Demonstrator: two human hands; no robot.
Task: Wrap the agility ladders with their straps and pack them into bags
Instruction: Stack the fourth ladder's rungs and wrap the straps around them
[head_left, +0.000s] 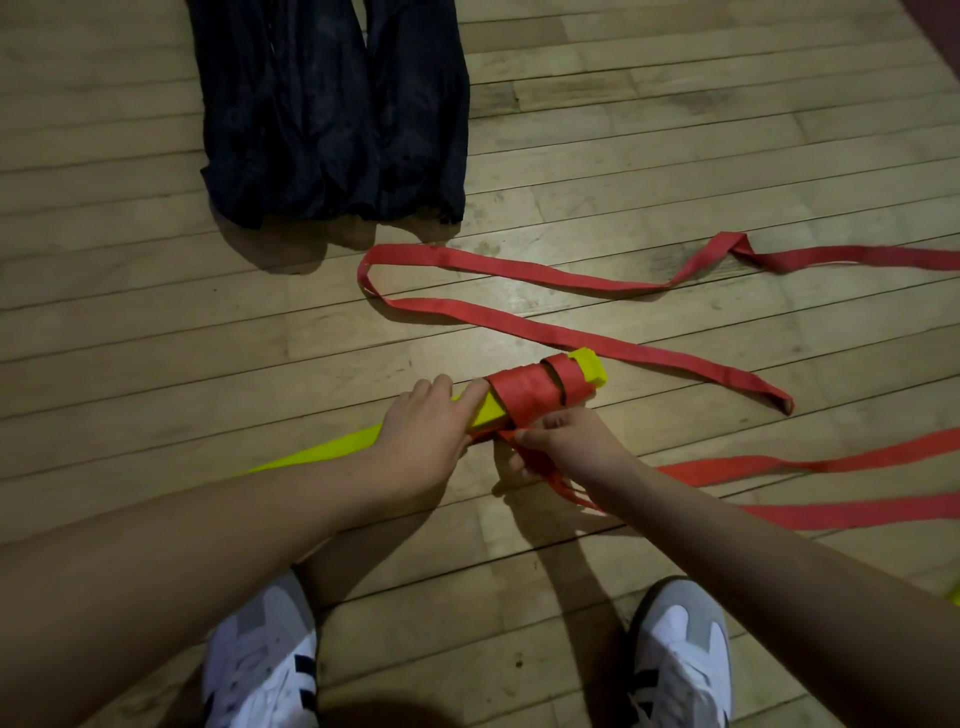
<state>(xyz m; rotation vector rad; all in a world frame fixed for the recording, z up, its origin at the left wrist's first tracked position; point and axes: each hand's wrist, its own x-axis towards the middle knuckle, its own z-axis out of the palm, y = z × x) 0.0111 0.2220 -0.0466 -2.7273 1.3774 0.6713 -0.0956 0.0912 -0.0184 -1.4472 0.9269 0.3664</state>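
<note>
Your left hand (421, 431) lies over the bundle of yellow rungs (488, 410), fingers (470, 397) mostly straight and pressed down on top of it, the fingertips reaching the edge of the red wrapping. Whether the thumb curls under the bundle you cannot tell from here. Your right hand (563, 441) sits just beside it, at the near side of the bundle, with its fingers narrowed into a pinch on the red strap (519, 436) where it comes off the wrap; loose strap ends trail from under that hand toward you.

The rung bundle lies on the wooden floor (130, 312) in front of you, tilted, its far right end wound in several turns of red strap with a yellow tip showing past them, its left end running out bare and yellow under your left forearm. More of the red strap snakes across the floor beyond and to the right, looping and twisting toward the right edge.

A dark, crumpled fabric bag (332, 114) lies flat on the floorboards well beyond the bundle. Your white and grey sneakers (680, 660) stand at the bottom of the view.
</note>
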